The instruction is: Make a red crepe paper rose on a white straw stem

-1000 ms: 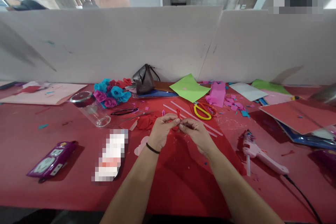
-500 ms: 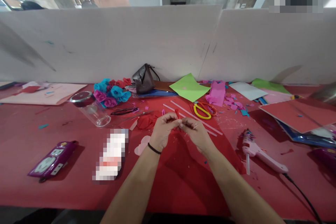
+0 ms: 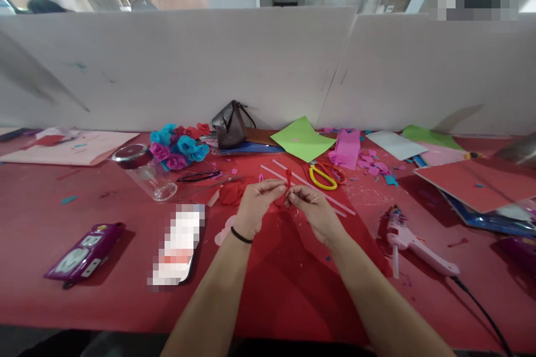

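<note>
Between my two hands stands a small twisted piece of red crepe paper [image 3: 288, 177], its tip poking up above the fingers. My left hand [image 3: 256, 206] pinches it from the left, thumb and forefinger pressed together. From the right, the fingertips of my right hand [image 3: 313, 211] close on its lower part. Beneath the hands lies a large red sheet [image 3: 301, 279]. Crumpled red paper [image 3: 231, 194] rests just left of my left hand, and a pale pink petal-shaped paper [image 3: 225, 231] is partly hidden behind that wrist.
Yellow-handled scissors [image 3: 322, 176] and pale glue sticks [image 3: 312, 185] lie beyond my hands. A pink glue gun [image 3: 419, 248] is at right. Leftward are a phone [image 3: 178, 245], a glass jar [image 3: 146, 175], paper flowers [image 3: 180, 148] and a purple power strip [image 3: 86, 254].
My left hand's fingers have shifted slightly and straightened along the red paper. More of the paper now shows upright between the hands. The things on the table have not moved.
</note>
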A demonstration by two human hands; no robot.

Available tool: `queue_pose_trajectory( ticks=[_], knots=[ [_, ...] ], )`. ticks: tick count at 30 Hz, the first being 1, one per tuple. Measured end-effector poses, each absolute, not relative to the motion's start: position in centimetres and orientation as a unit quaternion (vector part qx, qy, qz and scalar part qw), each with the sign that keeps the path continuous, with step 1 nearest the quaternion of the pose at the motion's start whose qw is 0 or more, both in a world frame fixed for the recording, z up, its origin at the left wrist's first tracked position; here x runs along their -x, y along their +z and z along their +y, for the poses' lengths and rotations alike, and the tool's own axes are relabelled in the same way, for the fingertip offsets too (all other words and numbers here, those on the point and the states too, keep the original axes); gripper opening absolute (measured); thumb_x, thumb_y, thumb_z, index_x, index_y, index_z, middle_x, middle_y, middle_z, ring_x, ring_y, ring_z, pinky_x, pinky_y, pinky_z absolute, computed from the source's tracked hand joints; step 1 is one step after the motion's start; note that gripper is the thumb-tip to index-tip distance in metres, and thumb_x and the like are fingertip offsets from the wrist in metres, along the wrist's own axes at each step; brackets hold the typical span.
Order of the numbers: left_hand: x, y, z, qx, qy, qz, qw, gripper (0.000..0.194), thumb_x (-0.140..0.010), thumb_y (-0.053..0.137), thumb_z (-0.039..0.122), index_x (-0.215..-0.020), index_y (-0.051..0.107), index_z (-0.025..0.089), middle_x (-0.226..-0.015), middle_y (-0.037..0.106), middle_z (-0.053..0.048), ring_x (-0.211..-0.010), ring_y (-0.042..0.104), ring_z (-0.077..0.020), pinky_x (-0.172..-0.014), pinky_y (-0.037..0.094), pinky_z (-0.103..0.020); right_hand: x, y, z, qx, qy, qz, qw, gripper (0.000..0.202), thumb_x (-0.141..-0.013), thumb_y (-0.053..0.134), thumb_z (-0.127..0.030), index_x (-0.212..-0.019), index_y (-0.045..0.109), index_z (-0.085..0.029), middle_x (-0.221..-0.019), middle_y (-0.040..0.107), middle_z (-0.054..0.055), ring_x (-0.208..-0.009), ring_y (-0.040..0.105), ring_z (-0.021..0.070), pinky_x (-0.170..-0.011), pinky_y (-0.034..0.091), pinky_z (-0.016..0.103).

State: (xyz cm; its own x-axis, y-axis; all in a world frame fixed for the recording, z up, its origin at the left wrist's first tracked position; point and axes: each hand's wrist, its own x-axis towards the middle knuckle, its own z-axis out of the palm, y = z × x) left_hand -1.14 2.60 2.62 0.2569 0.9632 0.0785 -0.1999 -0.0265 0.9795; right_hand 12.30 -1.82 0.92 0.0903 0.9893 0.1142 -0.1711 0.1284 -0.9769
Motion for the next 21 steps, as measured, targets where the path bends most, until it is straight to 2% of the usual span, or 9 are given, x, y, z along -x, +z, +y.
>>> queue_pose_trajectory(
  ticks=[3,5,10,16,21],
  knots=[
    [0.52,2.75,1.96,-0.500,0.467,0.348,0.641,0.021,-0.054,0.079,0.028,-0.069,0.073,0.015,-0.068,0.069,-0.004,-0.062,0.058,-0.0136,-0.068,0.050,-0.030,-12.27,0.81,-1.78,0.444,0.485,-0.466,0.591,0.018,-0.070,0.069,-0.038,-0.071,0.065,-0.020,-0.065,0.062,-0.001,-0.067,0.056,0.0142,-0.074,0.044,0.031],
    [0.33,2.66,1.79,-0.494,0.475,0.348,0.640,0.018,-0.055,0.078,0.027,-0.068,0.073,0.015,-0.067,0.069,-0.003,-0.061,0.058,-0.0131,-0.066,0.050,-0.029,-12.26,0.75,-1.76,0.447,0.479,-0.470,0.592,0.018,-0.070,0.069,-0.038,-0.071,0.065,-0.021,-0.065,0.063,-0.001,-0.067,0.056,0.0146,-0.074,0.044,0.031],
    [0.34,2.43,1.84,-0.493,0.490,0.353,0.626,0.013,-0.056,0.076,0.023,-0.066,0.073,0.016,-0.071,0.070,-0.004,-0.069,0.060,-0.0141,-0.071,0.051,-0.028,-12.35,0.71,-1.71,0.456,0.461,-0.484,0.587,0.017,-0.071,0.069,-0.038,-0.072,0.065,-0.021,-0.067,0.064,-0.001,-0.067,0.057,0.0149,-0.073,0.044,0.032],
    [0.23,2.62,1.80,-0.503,0.498,0.340,0.619,0.004,-0.058,0.074,0.018,-0.059,0.071,0.016,-0.063,0.067,-0.001,-0.063,0.058,-0.0127,-0.069,0.049,-0.028,-12.33,0.79,-1.66,0.462,0.441,-0.507,0.578,0.016,-0.072,0.067,-0.036,-0.067,0.064,-0.021,-0.066,0.063,0.000,-0.068,0.056,0.0155,-0.073,0.045,0.032],
    [0.24,2.55,1.88,-0.515,0.495,0.338,0.613,0.004,-0.060,0.072,0.017,-0.057,0.070,0.017,-0.060,0.065,-0.001,-0.065,0.059,-0.0138,-0.071,0.049,-0.029,-12.32,0.81,-1.64,0.471,0.415,-0.526,0.573,0.017,-0.073,0.064,-0.034,-0.063,0.060,-0.021,-0.065,0.060,0.000,-0.069,0.054,0.0156,-0.071,0.044,0.031]
  ],
)
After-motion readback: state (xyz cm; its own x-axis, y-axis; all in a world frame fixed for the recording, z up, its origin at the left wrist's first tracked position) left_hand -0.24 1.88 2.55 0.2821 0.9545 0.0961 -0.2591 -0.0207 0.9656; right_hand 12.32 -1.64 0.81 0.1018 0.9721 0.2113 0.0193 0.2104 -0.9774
